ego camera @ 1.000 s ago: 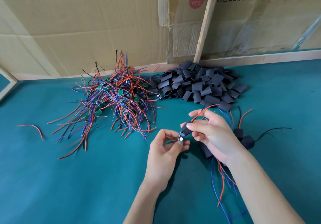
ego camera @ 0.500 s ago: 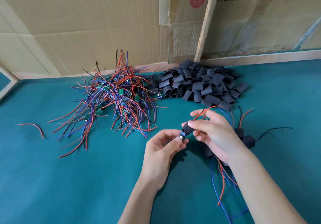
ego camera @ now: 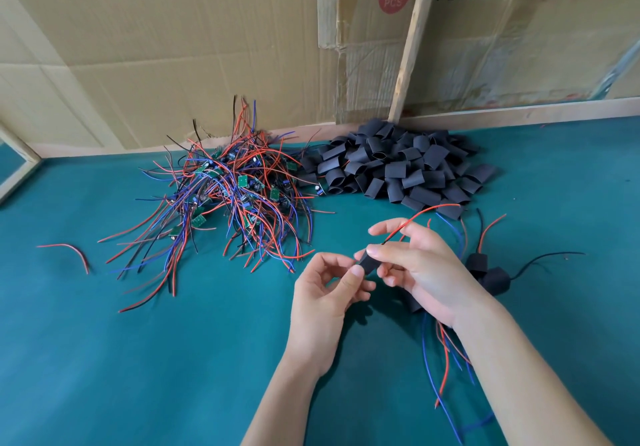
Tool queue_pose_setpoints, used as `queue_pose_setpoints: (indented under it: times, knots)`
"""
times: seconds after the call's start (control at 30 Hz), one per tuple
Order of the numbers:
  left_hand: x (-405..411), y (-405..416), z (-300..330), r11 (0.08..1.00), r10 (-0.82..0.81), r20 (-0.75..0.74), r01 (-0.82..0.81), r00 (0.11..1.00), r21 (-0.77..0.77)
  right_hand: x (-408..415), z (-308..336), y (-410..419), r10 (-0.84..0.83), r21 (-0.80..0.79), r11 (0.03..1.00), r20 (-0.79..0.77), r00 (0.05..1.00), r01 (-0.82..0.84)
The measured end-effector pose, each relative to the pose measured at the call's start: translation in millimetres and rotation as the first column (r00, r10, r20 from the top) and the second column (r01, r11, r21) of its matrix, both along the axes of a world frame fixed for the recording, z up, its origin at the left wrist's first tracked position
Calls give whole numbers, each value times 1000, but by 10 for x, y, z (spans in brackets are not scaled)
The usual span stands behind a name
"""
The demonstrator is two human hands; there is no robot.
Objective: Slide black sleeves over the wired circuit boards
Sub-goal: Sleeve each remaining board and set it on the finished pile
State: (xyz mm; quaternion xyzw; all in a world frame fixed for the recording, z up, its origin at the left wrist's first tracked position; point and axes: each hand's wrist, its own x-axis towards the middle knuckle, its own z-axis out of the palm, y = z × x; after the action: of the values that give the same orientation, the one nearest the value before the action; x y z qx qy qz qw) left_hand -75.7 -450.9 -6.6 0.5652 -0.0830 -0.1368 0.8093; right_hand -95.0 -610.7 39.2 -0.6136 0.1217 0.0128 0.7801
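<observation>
Sleeve (ego camera: 367,262) between hands | left (ego camera: 325,293) pinches its near end | right (ego camera: 420,265) pinches far end (board apparently inside)

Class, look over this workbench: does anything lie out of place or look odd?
One stray red wire lies alone on the green table, left of the wired-board heap, with no board visible on it. Nothing else stands out.

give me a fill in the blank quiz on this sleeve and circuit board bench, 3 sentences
1. Both hands, the left hand and the right hand, pinch one black ____ between them.
2. The pile of empty sleeves lies to the ____ of the tangle of wired boards.
3. The table has a ____ surface.

Missing words: sleeve; right; teal
</observation>
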Motion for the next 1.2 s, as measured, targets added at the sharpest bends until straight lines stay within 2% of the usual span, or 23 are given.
queue_pose_setpoints:
  times: [0.1,0.37,0.57,0.6,0.63,0.7,0.77,0.83,0.9,0.97,1.03,1.1,1.2]
  knots:
    - [-4,-12,-8,998,1,50,-4,999,56,3,-10,5,-3,-27,1000,-19,1000,2]
    - [-16,-22,-14,997,22,62,-27,998,71,-12,18,59,5,-68,998,-38,999,-8]
    - [-20,-18,8,997,-36,52,33,998,74,-121,148,-129,-115,-288,952,-30,993,102]
    - [-18,-17,13,998,-36,40,33,999,61,-185,187,-214,-115,-397,914,-52,992,85]
    - [-15,-17,17,998,-34,33,32,999,52,-255,227,-290,-99,-547,837,-91,991,33]
    - [-11,-17,25,998,-27,34,25,999,59,-365,347,-368,-70,-802,585,-193,979,-116]
    - [-6,-23,32,997,-17,46,13,999,82,-381,521,-372,-74,-887,421,-240,968,-188]
    - [-16,-32,41,993,-8,65,1,998,115,-291,704,-349,-120,-921,363,-193,974,-137]
    - [-38,-37,53,987,5,90,-20,996,159,-117,851,-290,-155,-953,303,-74,985,-24]
    - [-55,-49,56,981,16,111,-37,994,189,120,944,-136,-111,-974,207,69,991,91]
    - [-66,-61,57,977,25,121,-50,992,209,412,984,93,0,-967,215,139,990,136]
    - [-65,-71,58,972,31,127,-59,991,229,760,922,292,126,-973,217,102,987,73]
    - [-74,-68,75,972,32,118,-58,993,229,1260,693,497,225,-983,63,-152,962,-170]
